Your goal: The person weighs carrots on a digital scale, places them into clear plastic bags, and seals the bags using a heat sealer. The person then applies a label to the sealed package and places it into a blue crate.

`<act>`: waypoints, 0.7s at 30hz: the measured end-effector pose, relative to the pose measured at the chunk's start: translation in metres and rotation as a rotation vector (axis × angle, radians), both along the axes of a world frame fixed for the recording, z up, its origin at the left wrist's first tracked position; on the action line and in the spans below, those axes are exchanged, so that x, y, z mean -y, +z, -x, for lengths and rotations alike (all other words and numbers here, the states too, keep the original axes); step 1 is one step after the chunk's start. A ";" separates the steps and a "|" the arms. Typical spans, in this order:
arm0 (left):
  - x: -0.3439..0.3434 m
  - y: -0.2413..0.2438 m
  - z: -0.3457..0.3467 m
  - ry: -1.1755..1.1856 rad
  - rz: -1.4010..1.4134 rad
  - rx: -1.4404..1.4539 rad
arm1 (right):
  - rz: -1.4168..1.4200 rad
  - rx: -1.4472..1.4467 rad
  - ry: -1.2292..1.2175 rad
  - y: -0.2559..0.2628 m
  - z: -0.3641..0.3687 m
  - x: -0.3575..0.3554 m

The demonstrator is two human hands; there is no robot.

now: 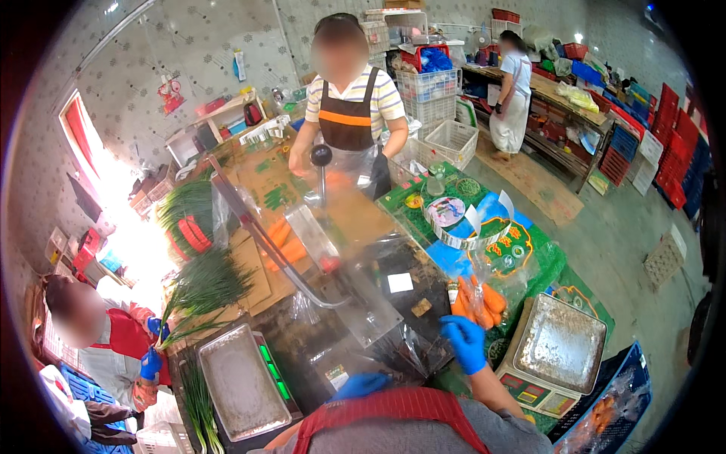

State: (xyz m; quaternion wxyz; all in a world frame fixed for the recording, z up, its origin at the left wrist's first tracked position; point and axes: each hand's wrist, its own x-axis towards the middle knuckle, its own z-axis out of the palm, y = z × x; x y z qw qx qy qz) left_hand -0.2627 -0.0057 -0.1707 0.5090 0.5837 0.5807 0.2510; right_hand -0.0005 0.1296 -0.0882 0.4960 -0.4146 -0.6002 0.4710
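My right hand [468, 343], in a blue glove, is at the front edge of a clear plastic bag of carrots [482, 303] on the green surface. Whether its fingers grip the bag cannot be made out. My left hand [363, 385], also gloved in blue, is low over the dark tabletop, partly hidden by my red apron strap. Beside it lies a clear plastic bag with a printed label [337, 377]. Ahead stands a bag-neck tape sealer [323, 244] with a long curved metal rail and a black ball knob; a clear plate [363, 312] extends from its base.
Digital scales stand to the left [244, 386] and right [553, 346]. Bundled green onions [210, 281] and loose carrots [286, 244] lie beyond. A label roll [468, 241] rests right. A blue crate [607, 408] holds bagged carrots. A co-worker [351, 113] faces me; another [122, 340] handles green onions.
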 end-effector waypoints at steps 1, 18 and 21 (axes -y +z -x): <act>-0.001 -0.007 0.001 -0.003 -0.017 0.001 | -0.084 0.128 0.070 -0.006 0.010 0.000; 0.002 -0.004 0.000 0.001 -0.043 0.014 | 0.207 0.017 0.111 -0.051 0.030 0.009; -0.002 -0.002 0.000 -0.006 0.032 0.059 | 0.239 0.009 0.082 -0.073 0.027 0.010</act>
